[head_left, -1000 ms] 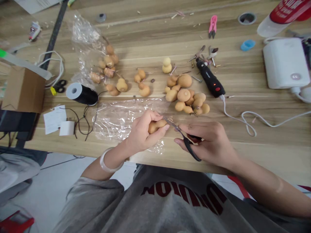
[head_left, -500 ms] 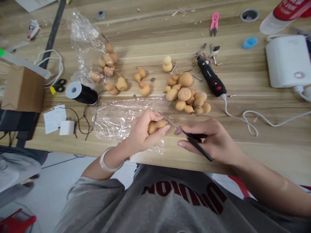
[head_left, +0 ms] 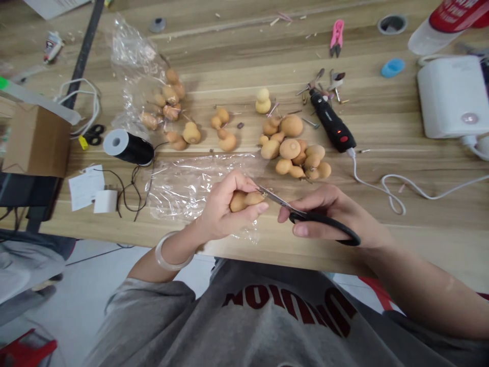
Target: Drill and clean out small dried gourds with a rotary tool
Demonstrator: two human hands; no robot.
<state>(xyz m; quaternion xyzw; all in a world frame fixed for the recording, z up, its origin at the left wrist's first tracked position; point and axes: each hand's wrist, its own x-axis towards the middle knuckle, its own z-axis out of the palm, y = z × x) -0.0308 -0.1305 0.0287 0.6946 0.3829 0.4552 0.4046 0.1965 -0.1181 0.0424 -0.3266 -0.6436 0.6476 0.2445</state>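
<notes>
A tan, smooth, waisted dried gourd point(head_left: 244, 201), narrow end toward the right, clenched in the grip of the left hand point(head_left: 223, 209), fingers wrapped around the rounder bulb, above a crinkled clear plastic sheet point(head_left: 191, 191) on the wooden desk point(head_left: 114, 234). Firm grip of the right hand point(head_left: 328, 214) on black-handled scissors point(head_left: 324, 223), steel blades point(head_left: 278, 199) reaching to the gourd's narrow tip. Compared with the earlier frame: scissor handles swung flatter and farther right, blades more visible, right hand slightly farther right, gourd nearly in the same spot. Beyond, a pile of gourds point(head_left: 294, 153) just beside a black rotary tool point(head_left: 331, 127).
</notes>
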